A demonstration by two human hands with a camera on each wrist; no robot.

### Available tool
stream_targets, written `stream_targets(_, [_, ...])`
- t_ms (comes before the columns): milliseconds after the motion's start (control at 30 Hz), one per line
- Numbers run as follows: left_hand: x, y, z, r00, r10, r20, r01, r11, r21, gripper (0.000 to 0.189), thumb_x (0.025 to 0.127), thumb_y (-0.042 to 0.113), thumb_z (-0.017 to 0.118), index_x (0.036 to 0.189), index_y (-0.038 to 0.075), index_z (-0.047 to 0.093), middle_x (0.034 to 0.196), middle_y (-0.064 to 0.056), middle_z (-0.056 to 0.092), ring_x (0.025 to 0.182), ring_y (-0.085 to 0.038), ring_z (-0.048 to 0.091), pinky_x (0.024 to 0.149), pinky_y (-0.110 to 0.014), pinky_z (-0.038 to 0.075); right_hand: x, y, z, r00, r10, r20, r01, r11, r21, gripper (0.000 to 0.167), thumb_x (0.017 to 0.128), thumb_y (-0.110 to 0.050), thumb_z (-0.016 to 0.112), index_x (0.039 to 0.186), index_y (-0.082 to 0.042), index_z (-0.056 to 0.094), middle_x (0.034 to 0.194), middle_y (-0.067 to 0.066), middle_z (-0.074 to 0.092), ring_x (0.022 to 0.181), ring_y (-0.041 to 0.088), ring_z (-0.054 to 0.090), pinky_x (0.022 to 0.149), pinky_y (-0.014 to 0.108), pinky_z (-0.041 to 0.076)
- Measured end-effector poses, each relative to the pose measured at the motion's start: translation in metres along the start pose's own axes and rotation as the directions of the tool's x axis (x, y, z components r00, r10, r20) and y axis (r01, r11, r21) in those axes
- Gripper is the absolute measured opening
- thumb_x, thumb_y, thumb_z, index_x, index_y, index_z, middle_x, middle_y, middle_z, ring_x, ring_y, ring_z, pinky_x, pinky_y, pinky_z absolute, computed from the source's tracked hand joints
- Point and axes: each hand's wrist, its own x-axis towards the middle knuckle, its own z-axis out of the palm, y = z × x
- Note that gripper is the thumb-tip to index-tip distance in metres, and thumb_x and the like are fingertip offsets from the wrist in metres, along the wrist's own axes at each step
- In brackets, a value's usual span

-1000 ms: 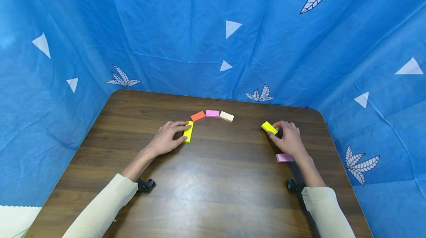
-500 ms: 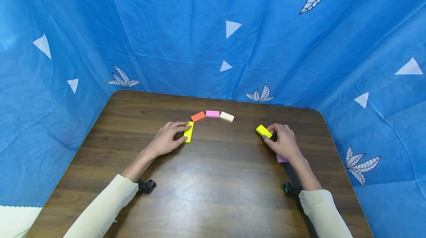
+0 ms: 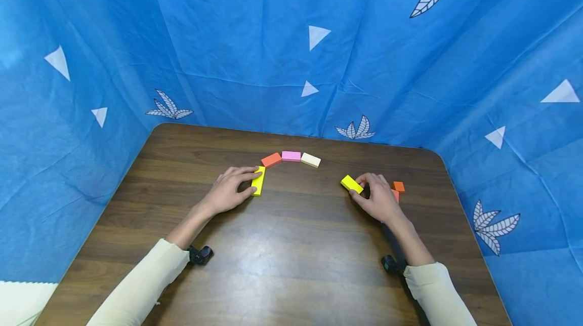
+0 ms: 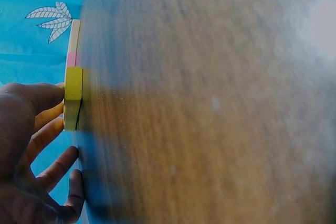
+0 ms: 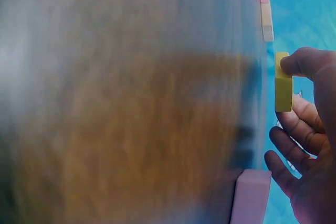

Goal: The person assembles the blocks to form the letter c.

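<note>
Four-sided toy blocks lie in a curved row at the far part of the table: orange point(image 3: 271, 159), pink point(image 3: 291, 156) and cream point(image 3: 310, 160). At the row's left end, my left hand point(image 3: 227, 189) pinches a yellow block point(image 3: 258, 181) between thumb and fingers; the block lies flat, one end right at the orange one. To the right of the row, my right hand point(image 3: 379, 198) holds a second yellow block point(image 3: 351, 184) by its end, thumb on the near side. In the right wrist view this yellow block point(image 5: 283, 92) appears raised above the table.
Beyond my right hand lie an orange block point(image 3: 399, 186) and a partly hidden reddish one point(image 3: 396, 196). A pink block point(image 5: 252, 198) shows low in the right wrist view. Blue patterned cloth point(image 3: 255, 63) hangs behind the wooden table point(image 3: 273, 265) and along its sides.
My right hand has moved left and slightly nearer with the yellow block, uncovering the orange and reddish blocks and covering the pink one in the head view. My left hand stays put.
</note>
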Motion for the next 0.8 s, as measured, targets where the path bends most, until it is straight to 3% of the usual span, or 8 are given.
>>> stream_targets(800, [0.0,0.001,0.001,1.0,-0.007,-0.001,0.007,1.0,0.003,0.05,0.105,0.034,0.071,0.153,0.024,0.064,0.164,0.0,0.056,0.145,-0.035,0.053,0.106,-0.063,0.045,-0.001,-0.037,0.01,0.997,-0.034,0.069,0.027,0.995,0.101,0.034,0.094,-0.032,0.082,0.117,-0.011,0.067,0.103,0.004,0.065,0.1,0.024,0.054,0.087,0.041,0.044])
